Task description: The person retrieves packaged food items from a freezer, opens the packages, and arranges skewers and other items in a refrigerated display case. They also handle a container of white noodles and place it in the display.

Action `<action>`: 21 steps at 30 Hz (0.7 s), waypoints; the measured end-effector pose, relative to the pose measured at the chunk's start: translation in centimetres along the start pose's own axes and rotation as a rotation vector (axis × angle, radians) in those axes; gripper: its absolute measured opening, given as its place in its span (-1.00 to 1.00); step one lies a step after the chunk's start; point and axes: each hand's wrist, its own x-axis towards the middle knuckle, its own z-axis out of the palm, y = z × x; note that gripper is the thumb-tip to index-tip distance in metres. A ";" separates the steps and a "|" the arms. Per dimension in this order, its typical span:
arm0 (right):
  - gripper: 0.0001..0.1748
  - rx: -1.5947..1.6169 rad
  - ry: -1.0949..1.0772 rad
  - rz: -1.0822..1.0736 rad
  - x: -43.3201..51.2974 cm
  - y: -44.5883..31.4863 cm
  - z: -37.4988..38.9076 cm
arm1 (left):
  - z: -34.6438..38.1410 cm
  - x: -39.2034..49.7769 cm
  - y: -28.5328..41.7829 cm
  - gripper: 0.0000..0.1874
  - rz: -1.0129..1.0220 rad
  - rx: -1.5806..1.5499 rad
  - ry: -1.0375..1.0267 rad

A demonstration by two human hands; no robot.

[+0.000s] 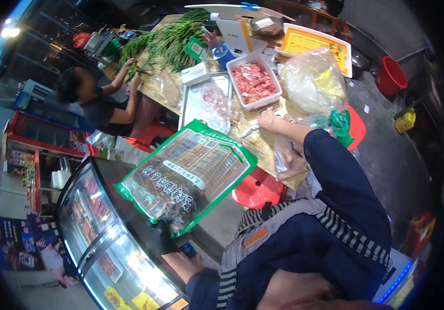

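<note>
My left hand [162,237], in a black glove, grips the lower edge of a large clear, green-edged plastic bag of skewers [187,178], which is held up beside the wooden table. My right hand [269,119], bare, is at the table, closed around a small metal tool [249,131], seemingly scissors; its exact form is partly hidden. Just beyond that hand stands a white plastic tub of raw cut meat [255,83]. Left of the tub lies a metal tray [191,104] with a clear bag of meat [218,100] on it.
A person [105,100] sits at the table's far left, handling green vegetables [179,38]. A large plastic bag [311,83] and an orange basket [311,40] lie right. Red stools [258,188] stand around the table, and a glass display case [109,232] is at lower left.
</note>
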 end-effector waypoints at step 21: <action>-0.84 2.040 0.351 0.139 -16.0 2.2 -9.9 | 1.8 6.4 0.8 -0.43 0.224 -0.330 -0.107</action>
